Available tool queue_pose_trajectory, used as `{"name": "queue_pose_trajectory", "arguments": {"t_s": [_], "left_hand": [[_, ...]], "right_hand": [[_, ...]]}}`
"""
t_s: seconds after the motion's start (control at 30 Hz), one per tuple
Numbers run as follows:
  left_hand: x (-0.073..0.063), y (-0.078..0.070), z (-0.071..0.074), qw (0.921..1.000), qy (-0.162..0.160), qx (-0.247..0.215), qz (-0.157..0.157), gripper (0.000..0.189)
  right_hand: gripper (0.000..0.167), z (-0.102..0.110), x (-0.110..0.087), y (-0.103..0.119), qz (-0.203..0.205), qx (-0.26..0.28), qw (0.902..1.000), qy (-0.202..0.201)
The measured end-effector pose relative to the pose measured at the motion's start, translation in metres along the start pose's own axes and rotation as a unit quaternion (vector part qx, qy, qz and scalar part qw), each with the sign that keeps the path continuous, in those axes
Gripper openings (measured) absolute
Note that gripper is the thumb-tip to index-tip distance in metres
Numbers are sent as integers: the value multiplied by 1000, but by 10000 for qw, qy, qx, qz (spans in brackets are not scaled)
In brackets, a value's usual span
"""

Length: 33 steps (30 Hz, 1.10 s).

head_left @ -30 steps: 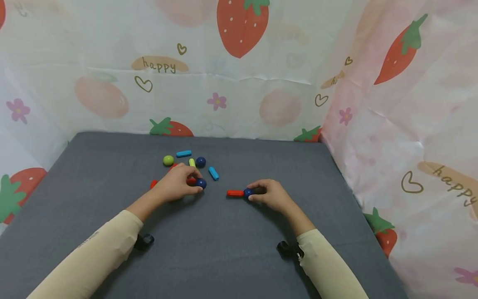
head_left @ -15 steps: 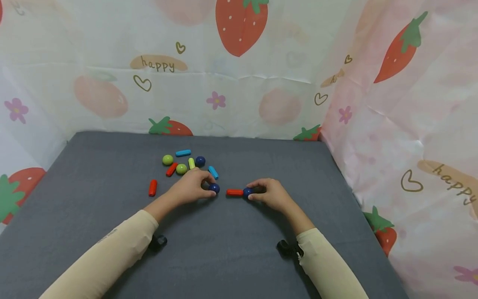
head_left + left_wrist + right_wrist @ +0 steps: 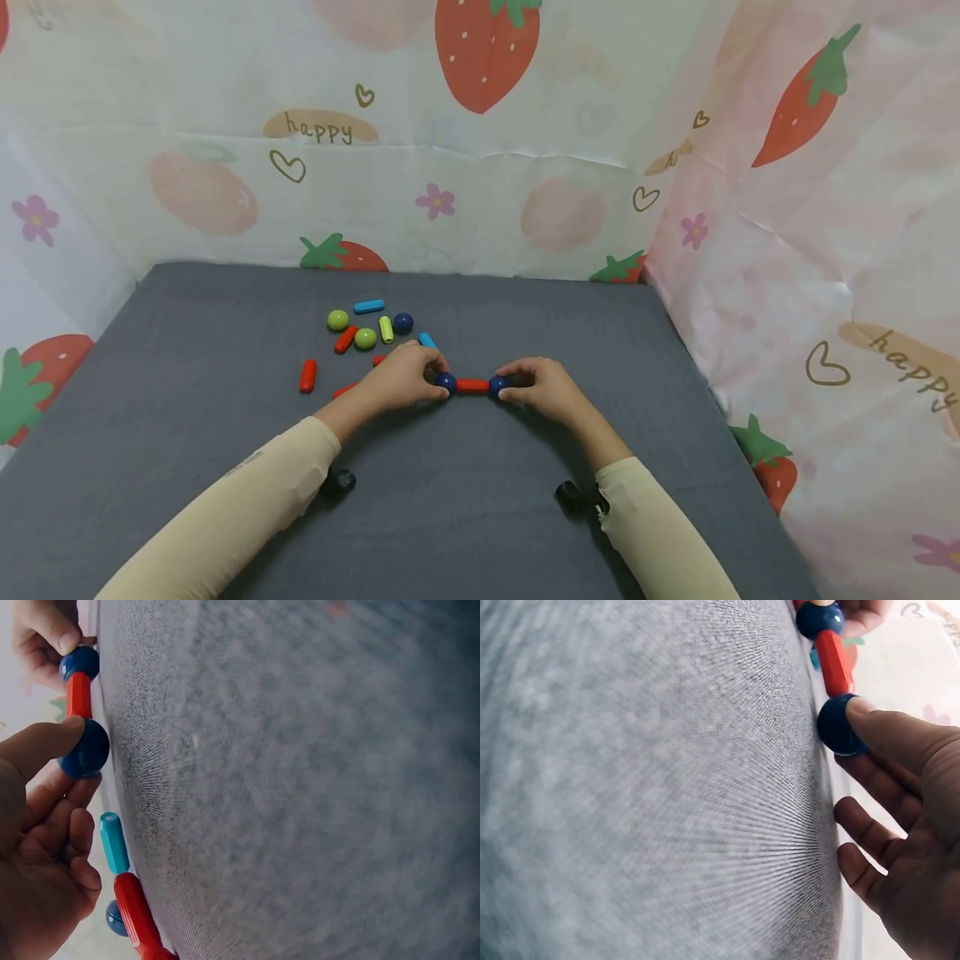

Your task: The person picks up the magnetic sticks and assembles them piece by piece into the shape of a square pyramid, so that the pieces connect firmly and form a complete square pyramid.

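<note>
My left hand (image 3: 397, 379) pinches a dark blue ball (image 3: 86, 748) between thumb and fingers. My right hand (image 3: 551, 390) pinches a second dark blue ball (image 3: 840, 725) the same way. Between the two balls lies a red rod (image 3: 472, 386), one end at each ball, so the three form a straight line across the middle of the table. In both wrist views the rod's ends meet the balls. The other fingers of the right hand (image 3: 922, 817) spread loosely below its ball.
Left of the hands lie loose red rods (image 3: 308, 377), green balls (image 3: 337, 320), a yellow-green rod (image 3: 386, 329), blue rods (image 3: 369, 307) and another dark blue ball (image 3: 402, 323). Some red rods are partly hidden behind the left hand. A strawberry-print curtain (image 3: 480, 167) borders the grey table (image 3: 465, 517).
My left hand has moved right with its blue ball, from the loose pieces to the red rod's left end. Red rods behind it have come into view. The right hand has stayed put.
</note>
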State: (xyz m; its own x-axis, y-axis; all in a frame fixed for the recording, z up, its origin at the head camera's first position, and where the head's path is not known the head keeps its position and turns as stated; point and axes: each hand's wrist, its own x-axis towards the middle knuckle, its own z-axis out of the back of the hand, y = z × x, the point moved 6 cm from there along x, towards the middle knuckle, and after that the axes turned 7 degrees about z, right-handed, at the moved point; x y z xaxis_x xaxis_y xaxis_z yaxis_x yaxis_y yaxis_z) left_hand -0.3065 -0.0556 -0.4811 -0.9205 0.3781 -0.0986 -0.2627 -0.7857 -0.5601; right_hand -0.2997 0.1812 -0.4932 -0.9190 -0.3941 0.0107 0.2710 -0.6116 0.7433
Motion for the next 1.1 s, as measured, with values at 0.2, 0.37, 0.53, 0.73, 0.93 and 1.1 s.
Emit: {"name": "queue_pose_trajectory", "arguments": {"t_s": [0.2, 0.37, 0.53, 0.73, 0.93, 1.1], "left_hand": [[2, 0, -1, 10000, -82, 33, 21, 29], [4, -3, -3, 9999, -44, 63, -98, 30], [8, -6, -6, 9998, 56, 172, -97, 31], [14, -12, -6, 9994, 54, 280, -179, 34], [21, -18, -8, 9994, 39, 259, -230, 34], [24, -22, -9, 9992, -55, 314, -256, 34]], "right_hand": [[31, 1, 0, 1, 51, -114, 9999, 75], [31, 2, -4, 3, 140, -209, 9994, 258], [31, 2, -7, 4, 221, -143, 9985, 477], [29, 4, -13, 5, 355, -153, 9976, 566], [29, 4, -20, 5, 382, -110, 9972, 638], [28, 1, -26, 6, 372, -155, 9967, 701]]}}
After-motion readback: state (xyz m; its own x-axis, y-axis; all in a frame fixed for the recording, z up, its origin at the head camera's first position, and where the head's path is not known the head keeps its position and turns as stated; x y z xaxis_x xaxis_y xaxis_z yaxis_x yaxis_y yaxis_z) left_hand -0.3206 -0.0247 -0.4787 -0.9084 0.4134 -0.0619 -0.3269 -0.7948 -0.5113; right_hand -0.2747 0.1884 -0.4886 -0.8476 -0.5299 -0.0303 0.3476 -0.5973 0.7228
